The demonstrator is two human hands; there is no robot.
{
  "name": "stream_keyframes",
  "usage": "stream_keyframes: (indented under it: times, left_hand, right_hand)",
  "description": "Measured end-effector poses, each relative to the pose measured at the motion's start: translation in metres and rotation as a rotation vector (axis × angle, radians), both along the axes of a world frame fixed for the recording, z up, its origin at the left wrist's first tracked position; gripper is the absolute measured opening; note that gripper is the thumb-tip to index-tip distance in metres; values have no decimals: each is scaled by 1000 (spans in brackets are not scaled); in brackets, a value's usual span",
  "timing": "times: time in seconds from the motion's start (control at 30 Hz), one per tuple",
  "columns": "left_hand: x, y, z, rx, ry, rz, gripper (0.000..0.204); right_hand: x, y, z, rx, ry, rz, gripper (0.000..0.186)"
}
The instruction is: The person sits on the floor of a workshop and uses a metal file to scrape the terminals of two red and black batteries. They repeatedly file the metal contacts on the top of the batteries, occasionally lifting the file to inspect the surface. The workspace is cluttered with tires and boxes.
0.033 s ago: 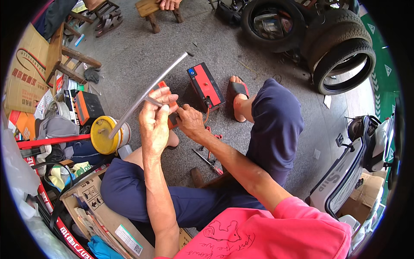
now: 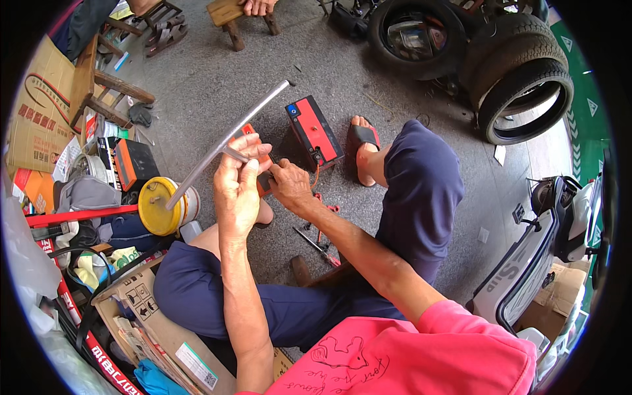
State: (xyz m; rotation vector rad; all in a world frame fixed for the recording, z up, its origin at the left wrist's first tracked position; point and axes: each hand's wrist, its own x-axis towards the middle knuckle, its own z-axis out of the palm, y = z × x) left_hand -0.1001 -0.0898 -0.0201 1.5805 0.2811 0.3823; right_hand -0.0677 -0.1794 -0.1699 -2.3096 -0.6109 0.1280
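My left hand (image 2: pixel 236 191) is closed around the short stem of a metal T-handle wrench (image 2: pixel 227 137), whose long bar slants from the yellow-lidded bucket toward the far floor. Beneath my fingers lies a red-topped battery (image 2: pixel 262 159), largely covered by both hands. The fingers of my right hand (image 2: pixel 291 185) are bent and pressed together by the near end of that battery. Whatever they pinch is hidden. Just beyond stands a second black-and-red battery (image 2: pixel 315 130), with an orange wire (image 2: pixel 315 176) running from its near corner.
Pliers (image 2: pixel 318 247) with red handles lie between my knees. A bucket with a yellow lid (image 2: pixel 158 205), cartons and clutter crowd the left. Tyres (image 2: pixel 526 102) are stacked at far right, and a wooden stool (image 2: pixel 225 14) with another person's hand (image 2: pixel 260 6) is at the back.
The wrench's bar has turned very slightly, its far end shifting a little to the right. Both hands stay practically where they were.
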Motion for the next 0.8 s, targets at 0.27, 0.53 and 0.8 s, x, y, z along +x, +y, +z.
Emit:
stream_keyframes:
  times: [0.27,0.53,0.8]
  left_hand:
    - [0,-12,-4,401,29,237,24]
    - [6,3,-6,671,48,231,18]
    - [8,4,-8,15,157,84,44]
  right_hand:
    - [2,-2,7,-30,61,31,16]
    - [1,0,-2,6,10,17,21]
    - [1,3,-1,-14,33,-19,16]
